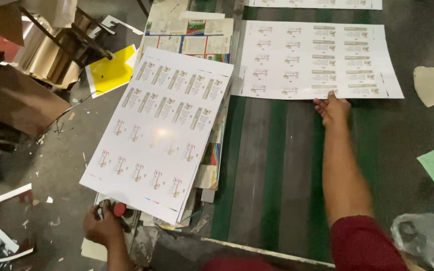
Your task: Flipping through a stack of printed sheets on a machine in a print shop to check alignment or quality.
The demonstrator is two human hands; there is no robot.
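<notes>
A grey littered floor [56, 170] lies beside a dark belt with green stripes [277, 165].

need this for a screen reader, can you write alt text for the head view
Seen from above, a person's right hand presses the near edge of a printed sheet lying on a dark green-striped belt. Their left hand rests by a red button beneath a tilted stack of printed sheets.

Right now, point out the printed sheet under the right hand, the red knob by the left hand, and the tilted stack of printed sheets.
printed sheet [317, 60], head view, middle of its white face.
red knob [120, 209], head view, its red top.
stack of printed sheets [159, 130], head view, centre of the top sheet.
</notes>
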